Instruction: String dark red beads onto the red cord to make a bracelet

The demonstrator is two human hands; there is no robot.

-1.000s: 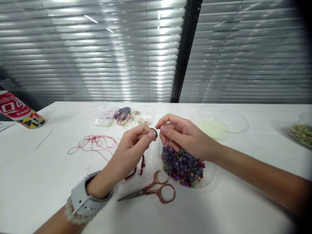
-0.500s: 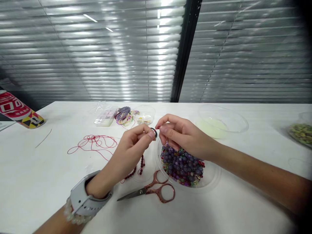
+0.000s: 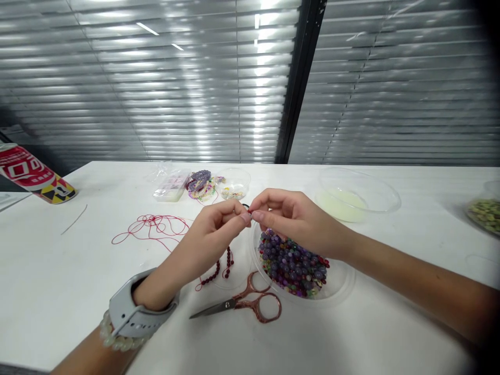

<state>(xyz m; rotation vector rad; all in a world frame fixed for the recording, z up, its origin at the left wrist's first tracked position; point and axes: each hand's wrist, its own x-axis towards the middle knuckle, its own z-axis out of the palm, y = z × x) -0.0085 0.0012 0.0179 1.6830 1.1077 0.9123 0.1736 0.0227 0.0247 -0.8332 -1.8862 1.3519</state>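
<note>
My left hand [image 3: 219, 229], with a grey watch [image 3: 142, 304] on its wrist, is closed in a pinch on a red cord. Its fingertips meet those of my right hand [image 3: 287, 216], which pinches a tiny red bead [image 3: 249, 211]. A dark ring-like piece [image 3: 246, 206] shows just behind the fingertips; which hand has it I cannot tell. Under my right hand stands a clear bowl [image 3: 344, 281] of purple and red beads [image 3: 295, 263]. Strung dark red beads [image 3: 228, 263] lie below my left hand, and loose red cord [image 3: 152, 226] is tangled to its left.
Scissors [image 3: 250, 302] with copper-coloured handles lie in front of the bowl. Farther back are a plastic packet [image 3: 172, 186], a heap of bead strands [image 3: 200, 183], a small clear dish [image 3: 238, 177] and a large clear container [image 3: 385, 205]. A red can-like container [image 3: 35, 174] stands far left.
The fingertips of both hands have come together, closing the small gap between them. My right hand has dropped slightly. The dark ring-like piece is now mostly hidden.
</note>
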